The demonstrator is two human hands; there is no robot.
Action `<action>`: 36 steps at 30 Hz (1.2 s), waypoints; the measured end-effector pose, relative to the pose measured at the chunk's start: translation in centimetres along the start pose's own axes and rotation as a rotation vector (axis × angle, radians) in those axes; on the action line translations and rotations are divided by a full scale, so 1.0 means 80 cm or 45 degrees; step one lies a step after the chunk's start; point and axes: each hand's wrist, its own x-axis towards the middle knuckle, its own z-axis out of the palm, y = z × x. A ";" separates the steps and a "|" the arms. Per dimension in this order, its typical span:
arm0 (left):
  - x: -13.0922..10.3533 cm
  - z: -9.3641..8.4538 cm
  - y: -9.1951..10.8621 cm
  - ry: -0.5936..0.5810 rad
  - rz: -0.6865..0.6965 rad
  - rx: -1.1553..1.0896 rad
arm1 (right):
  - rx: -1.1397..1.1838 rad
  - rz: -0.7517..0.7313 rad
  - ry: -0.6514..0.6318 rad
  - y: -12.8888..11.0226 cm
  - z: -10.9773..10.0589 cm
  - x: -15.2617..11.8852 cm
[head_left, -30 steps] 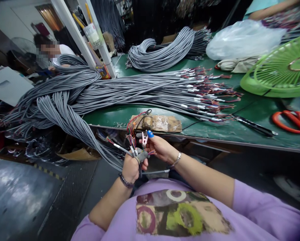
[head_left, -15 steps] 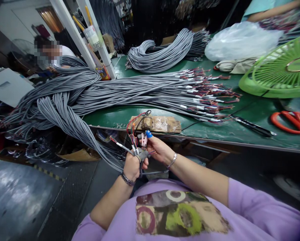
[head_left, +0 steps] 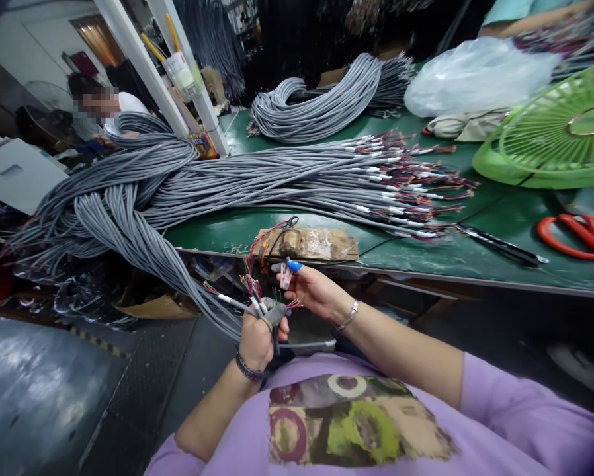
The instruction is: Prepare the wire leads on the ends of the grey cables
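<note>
My left hand (head_left: 258, 337) is closed around several grey cables (head_left: 235, 304) just below the bench edge. Their stripped ends fan out in thin coloured wires (head_left: 251, 285) above the fist, and some wires stick out to the right by the thumb. The thumb wears a grey cover. Close by on the right, my right hand (head_left: 311, 287) pinches a small pale pink clip (head_left: 286, 275), apart from the wires. Blue wrapping (head_left: 294, 265) covers one of its fingertips. A wooden block (head_left: 327, 244) with a red wire attached lies on the bench edge just beyond.
Bundled grey cables (head_left: 277, 175) spread across the green bench (head_left: 505, 264). On the right lie tweezers (head_left: 505, 246), orange-handled scissors (head_left: 575, 236) and a green fan (head_left: 559, 132). A coiled cable bundle (head_left: 321, 106) and a plastic bag (head_left: 480, 79) are behind. Co-workers sit left and upper right.
My right hand has drawn slightly away from the wires with the clip. My left hand has shifted a little left and down, and the wire ends have spread apart.
</note>
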 end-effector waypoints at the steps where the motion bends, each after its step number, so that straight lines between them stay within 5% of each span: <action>1: 0.001 0.000 0.001 0.012 -0.005 -0.017 | 0.000 -0.007 -0.004 0.000 0.000 0.000; 15: 0.025 0.009 -0.004 0.001 -0.074 -0.001 | 0.082 -0.024 0.075 0.005 0.001 0.008; 23: 0.010 0.006 -0.001 0.038 -0.056 0.018 | 0.088 0.095 0.025 0.002 -0.009 -0.002; 31: -0.002 -0.004 -0.011 0.101 0.028 0.011 | -0.333 0.113 -0.154 0.012 -0.026 -0.036; 36: -0.001 -0.007 -0.022 0.041 0.074 0.070 | -0.722 -0.169 -0.114 0.024 -0.013 -0.050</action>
